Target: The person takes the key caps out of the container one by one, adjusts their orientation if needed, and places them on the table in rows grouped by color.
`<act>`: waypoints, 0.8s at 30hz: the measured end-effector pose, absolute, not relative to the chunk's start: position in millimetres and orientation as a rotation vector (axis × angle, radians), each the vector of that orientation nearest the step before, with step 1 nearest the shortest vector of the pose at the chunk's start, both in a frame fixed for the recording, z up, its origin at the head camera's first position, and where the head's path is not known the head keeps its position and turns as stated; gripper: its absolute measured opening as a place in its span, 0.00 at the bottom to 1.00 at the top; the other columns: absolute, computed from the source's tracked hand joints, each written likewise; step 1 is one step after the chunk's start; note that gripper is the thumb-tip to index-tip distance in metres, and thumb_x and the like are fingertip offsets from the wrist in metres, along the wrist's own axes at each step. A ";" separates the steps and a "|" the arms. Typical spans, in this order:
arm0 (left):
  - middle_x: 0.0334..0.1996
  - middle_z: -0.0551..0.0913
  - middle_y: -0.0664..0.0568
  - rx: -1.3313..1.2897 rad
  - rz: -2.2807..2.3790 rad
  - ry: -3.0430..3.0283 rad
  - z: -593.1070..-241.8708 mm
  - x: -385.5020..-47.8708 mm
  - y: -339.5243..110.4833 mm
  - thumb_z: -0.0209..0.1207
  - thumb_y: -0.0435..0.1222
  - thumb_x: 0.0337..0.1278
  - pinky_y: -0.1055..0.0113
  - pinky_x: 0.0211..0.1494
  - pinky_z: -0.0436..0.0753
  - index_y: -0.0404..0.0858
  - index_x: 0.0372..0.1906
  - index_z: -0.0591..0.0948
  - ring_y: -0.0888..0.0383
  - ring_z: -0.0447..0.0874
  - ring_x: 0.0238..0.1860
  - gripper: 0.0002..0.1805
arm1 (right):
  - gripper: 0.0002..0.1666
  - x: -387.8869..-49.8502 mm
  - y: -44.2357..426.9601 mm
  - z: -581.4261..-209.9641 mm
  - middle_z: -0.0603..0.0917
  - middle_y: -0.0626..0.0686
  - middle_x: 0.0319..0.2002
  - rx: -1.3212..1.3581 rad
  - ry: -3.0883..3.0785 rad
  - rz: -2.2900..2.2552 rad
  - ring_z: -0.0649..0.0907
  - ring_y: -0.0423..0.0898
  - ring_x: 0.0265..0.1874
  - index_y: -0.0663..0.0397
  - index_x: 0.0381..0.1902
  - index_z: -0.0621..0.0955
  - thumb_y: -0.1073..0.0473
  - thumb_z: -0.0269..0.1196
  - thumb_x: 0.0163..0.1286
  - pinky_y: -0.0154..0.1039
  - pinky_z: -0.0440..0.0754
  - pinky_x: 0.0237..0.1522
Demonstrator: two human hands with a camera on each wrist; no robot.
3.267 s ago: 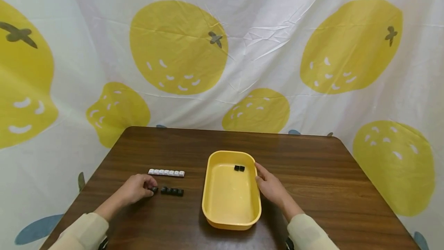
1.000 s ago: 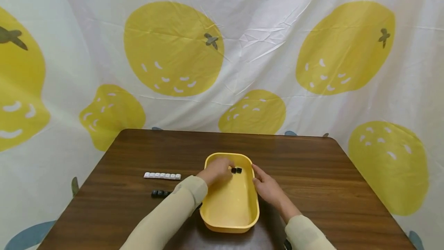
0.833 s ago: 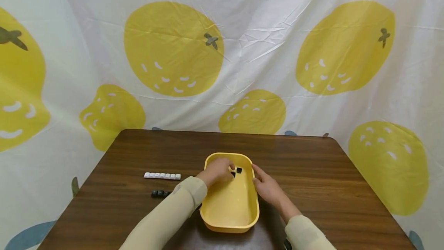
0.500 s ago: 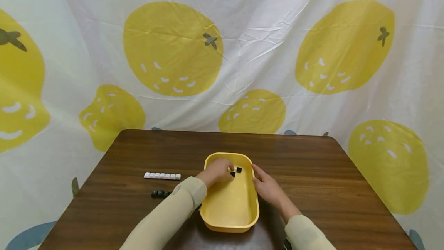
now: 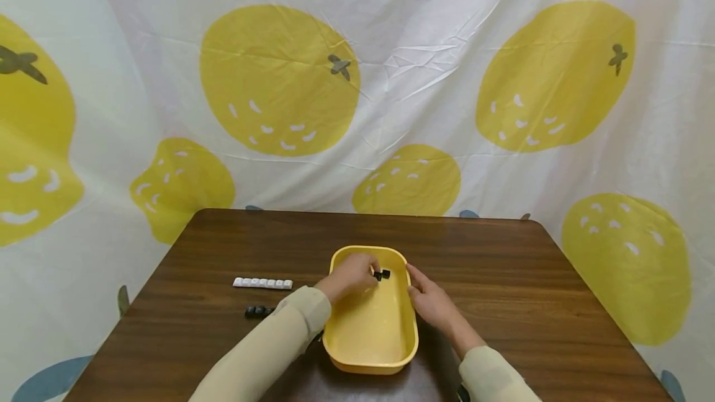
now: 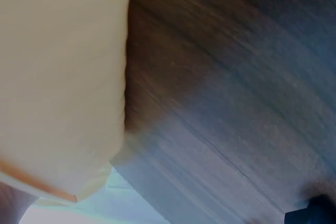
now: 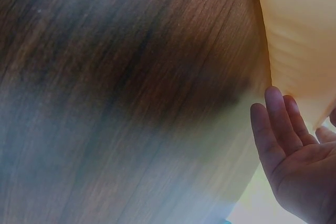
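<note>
In the head view, a yellow plastic tray [image 5: 371, 334] stands on the table. My left hand [image 5: 354, 272] reaches into its far part, fingers curled, and pinches a small black keycap [image 5: 377, 276] at the fingertips. Right beside that lies another black keycap [image 5: 386, 274] on the tray floor. Whether more is under the fingers is hidden. Outside the tray's right wall, my right hand [image 5: 432, 299] rests against the side near the rim; the right wrist view shows its extended fingers [image 7: 281, 124] along the outer wall. Only a sliver of the left hand shows in the left wrist view.
Left of the tray, a row of white keycaps [image 5: 262, 283] lies on the dark wooden table [image 5: 486, 253]. Nearer is a row of black keycaps [image 5: 258, 312], partly covered by the left sleeve [image 5: 268, 346]. Behind the table hangs a lemon-print cloth [image 5: 419, 92].
My left hand has gone from the black row on the table into the tray. There, the keycap at its fingertips has shifted slightly toward its neighbour. The right hand stays against the tray.
</note>
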State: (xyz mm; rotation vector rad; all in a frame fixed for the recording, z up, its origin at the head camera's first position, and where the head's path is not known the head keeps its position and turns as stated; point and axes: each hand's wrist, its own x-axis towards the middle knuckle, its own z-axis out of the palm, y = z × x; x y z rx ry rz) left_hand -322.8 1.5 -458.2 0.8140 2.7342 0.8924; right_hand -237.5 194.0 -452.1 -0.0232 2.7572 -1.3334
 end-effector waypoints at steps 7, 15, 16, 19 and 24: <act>0.17 0.77 0.55 0.750 1.077 2.667 -447.2 -318.6 -1.4 0.63 0.24 0.50 0.72 0.22 0.71 0.34 0.38 0.81 0.63 0.72 0.17 0.09 | 0.31 -236.1 193.9 -450.9 0.78 0.67 0.59 -0.028 2.750 -1.346 0.80 0.56 0.51 0.54 0.75 0.64 0.61 0.50 0.77 0.57 0.73 0.56; 0.18 0.77 0.55 0.742 1.181 2.674 -443.7 -316.8 -6.1 0.64 0.26 0.49 0.73 0.22 0.71 0.36 0.37 0.81 0.63 0.73 0.18 0.09 | 0.31 -236.5 193.1 -450.7 0.78 0.67 0.59 -0.028 2.751 -1.335 0.80 0.56 0.51 0.55 0.76 0.63 0.61 0.50 0.77 0.57 0.73 0.55; 0.19 0.79 0.53 0.731 1.200 2.659 -443.6 -316.2 -6.6 0.65 0.28 0.52 0.72 0.23 0.73 0.36 0.38 0.82 0.61 0.75 0.19 0.07 | 0.31 -236.9 193.1 -451.0 0.78 0.67 0.59 -0.026 2.749 -1.332 0.80 0.56 0.52 0.54 0.76 0.63 0.61 0.50 0.77 0.57 0.73 0.56; 0.25 0.83 0.48 0.706 1.255 2.627 -441.8 -313.4 -8.2 0.65 0.35 0.61 0.70 0.26 0.77 0.38 0.37 0.82 0.57 0.81 0.23 0.05 | 0.31 -237.3 192.9 -451.3 0.78 0.67 0.59 -0.016 2.739 -1.328 0.79 0.58 0.55 0.54 0.76 0.62 0.60 0.50 0.77 0.59 0.72 0.58; 0.30 0.86 0.42 0.700 1.302 2.614 -437.6 -309.7 -10.4 0.62 0.38 0.66 0.68 0.27 0.78 0.40 0.34 0.82 0.58 0.80 0.22 0.06 | 0.31 -238.0 193.3 -451.5 0.77 0.68 0.60 -0.016 2.735 -1.320 0.79 0.58 0.55 0.54 0.76 0.62 0.60 0.49 0.77 0.59 0.72 0.58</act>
